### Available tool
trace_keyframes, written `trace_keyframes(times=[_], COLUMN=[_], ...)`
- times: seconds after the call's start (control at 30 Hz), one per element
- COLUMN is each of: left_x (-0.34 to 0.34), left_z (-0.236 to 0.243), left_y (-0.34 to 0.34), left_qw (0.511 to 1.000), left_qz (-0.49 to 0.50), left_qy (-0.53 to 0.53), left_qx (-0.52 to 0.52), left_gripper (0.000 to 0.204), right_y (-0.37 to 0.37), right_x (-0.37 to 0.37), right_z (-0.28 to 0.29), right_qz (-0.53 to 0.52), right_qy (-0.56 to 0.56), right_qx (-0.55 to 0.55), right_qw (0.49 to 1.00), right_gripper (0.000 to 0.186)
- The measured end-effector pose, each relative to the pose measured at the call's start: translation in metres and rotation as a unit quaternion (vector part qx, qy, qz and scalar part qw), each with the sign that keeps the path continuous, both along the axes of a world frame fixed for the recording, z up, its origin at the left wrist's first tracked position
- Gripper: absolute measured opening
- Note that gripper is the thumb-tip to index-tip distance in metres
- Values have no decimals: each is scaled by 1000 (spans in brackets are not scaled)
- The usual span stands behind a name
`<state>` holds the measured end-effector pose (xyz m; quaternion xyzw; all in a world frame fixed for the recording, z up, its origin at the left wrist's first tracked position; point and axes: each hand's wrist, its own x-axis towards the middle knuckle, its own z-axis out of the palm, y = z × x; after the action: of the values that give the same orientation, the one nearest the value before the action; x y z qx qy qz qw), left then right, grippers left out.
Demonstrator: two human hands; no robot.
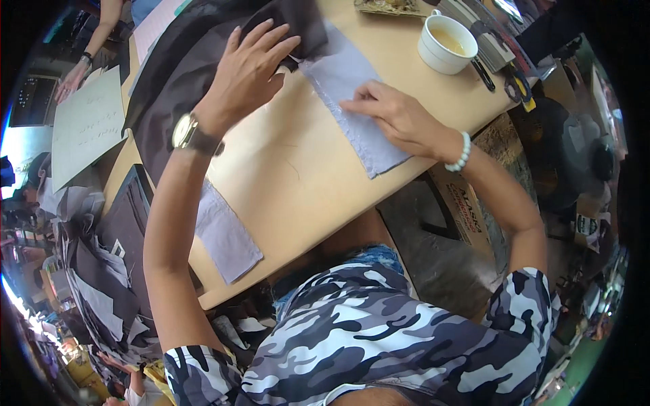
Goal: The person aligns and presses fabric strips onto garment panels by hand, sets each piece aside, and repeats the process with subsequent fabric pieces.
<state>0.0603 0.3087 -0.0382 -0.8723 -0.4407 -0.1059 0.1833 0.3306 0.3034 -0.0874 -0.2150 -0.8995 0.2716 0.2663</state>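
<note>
Dark brown fabric (176,57) lies bunched over the upper left of the tan table (284,203). My left hand (254,71) rests at its right edge with fingers spread, holding nothing that I can see. A lilac-grey strip with a shiny edge (349,68) runs down from the dark fabric. My right hand (396,118) is over this strip, index finger bent toward its left edge and the other fingers curled; whether they grip anything is hidden. A second lilac-grey strip (227,243) lies near the front edge, partly behind my left forearm.
A white cup (447,44), black pen (482,74) and scissors (518,91) sit at the right. A pale board (88,128) is at the left, near a co-worker's hand (71,81). Dark fabric scraps (95,271) pile left of the table. A cardboard box (460,216) stands under it.
</note>
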Motion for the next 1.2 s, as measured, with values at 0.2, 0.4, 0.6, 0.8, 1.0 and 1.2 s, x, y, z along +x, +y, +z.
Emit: trace_keyframes(times=[0.2,0.4,0.6,0.8,1.0,1.2], left_x=[-5,-20,-21,-7,-22,18], left_z=[-1,-25,-34,-36,-56,36], left_y=[-38,-33,-5,25,40,-7], left_qw=[851,405,210,185,267,309], left_qz=[187,265,187,227,244,178], left_qy=[-375,-779,-910,-921,-913,-924], left_qx=[-315,-399,-305,-256,-190,-138], left_gripper=[36,52,64,66,5,13], right_y=[13,-14,-69,-67,-77,-83], right_x=[-25,1,39,42,24,33], right_z=[-4,-9,4,-1,10,-3], right_qz=[-70,-4,42,-1,-63,-289], right_qy=[-130,-124,-158,-19,41,268], right_qx=[112,233,267,109,3,24], right_qw=[983,965,950,994,997,919], right_gripper=[36,32,34,26,37,37])
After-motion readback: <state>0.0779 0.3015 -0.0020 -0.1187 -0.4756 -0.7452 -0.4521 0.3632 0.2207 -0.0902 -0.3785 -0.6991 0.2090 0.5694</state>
